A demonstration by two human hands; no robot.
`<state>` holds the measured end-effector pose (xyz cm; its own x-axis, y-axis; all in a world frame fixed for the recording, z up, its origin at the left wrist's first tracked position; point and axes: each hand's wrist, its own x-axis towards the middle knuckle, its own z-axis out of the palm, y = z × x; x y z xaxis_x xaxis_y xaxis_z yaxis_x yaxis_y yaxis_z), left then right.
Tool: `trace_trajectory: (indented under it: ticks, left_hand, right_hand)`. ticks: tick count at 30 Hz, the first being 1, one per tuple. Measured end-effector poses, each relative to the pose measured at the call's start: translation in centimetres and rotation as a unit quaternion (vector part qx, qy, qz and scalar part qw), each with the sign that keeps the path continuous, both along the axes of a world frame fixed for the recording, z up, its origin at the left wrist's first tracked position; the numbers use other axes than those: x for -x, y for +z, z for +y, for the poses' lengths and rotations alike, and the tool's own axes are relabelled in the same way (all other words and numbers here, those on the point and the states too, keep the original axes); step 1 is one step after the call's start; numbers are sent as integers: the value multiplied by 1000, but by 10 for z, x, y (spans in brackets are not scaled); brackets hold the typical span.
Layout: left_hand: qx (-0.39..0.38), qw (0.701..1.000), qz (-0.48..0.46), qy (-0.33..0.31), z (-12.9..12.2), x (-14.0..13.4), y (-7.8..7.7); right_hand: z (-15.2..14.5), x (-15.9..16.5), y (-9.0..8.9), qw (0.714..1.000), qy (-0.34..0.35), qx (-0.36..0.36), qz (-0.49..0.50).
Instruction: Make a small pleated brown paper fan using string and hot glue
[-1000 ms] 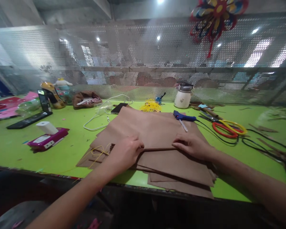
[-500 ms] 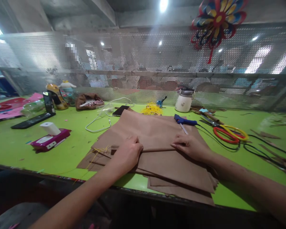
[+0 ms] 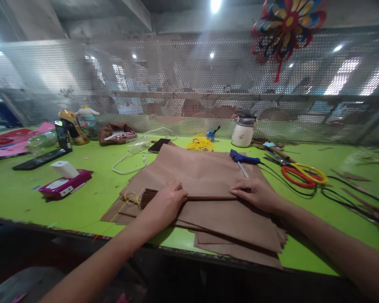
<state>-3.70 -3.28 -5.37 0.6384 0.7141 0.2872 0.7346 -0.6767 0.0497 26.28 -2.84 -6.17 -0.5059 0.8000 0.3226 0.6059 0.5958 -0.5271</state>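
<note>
A large brown paper sheet (image 3: 196,170) lies over a stack of similar brown sheets (image 3: 240,227). Its near edge is gathered in narrow pleats (image 3: 148,197), whose layered ends show left of my left hand. My left hand (image 3: 169,198) is closed, thumb and fingers pinching the folded edge. On the same edge, farther right, my right hand (image 3: 254,194) also pinches the paper between thumb and fingers. Yellow string (image 3: 131,198) trails beside the pleats. Just beyond my right hand, a blue glue gun (image 3: 244,158) rests with its nozzle on the paper.
Scissors with red and yellow handles (image 3: 303,174) lie at right among black cables. A white jar (image 3: 242,132) and a heap of yellow string (image 3: 200,143) stand at the back. A purple power strip (image 3: 65,184) with a white plug and a phone (image 3: 42,159) are at left.
The folded edge between my hands has become a thicker roll, and more layered pleat ends show beside my left hand. Both hands keep pinching the edge, my right slightly shifted.
</note>
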Motion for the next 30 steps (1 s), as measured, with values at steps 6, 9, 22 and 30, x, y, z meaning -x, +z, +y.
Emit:
trace_trajectory:
  ticks: [6,9,22,30]
  left_hand:
    - [24,999,-21,-1,-1,1,4]
    - [37,998,-42,-2,-2,1,5]
    - [25,998,-51,15,-8,-1,4]
    - [29,998,-46,10,-8,2,5]
  right_hand:
    - [-8,5,6,999,-9,-13,-47]
    - [-9,9,5,998,-19,-30,-59]
    - [7,12,9,994,-27,91,-56]
    - [19,9,10,991,4,112,-74]
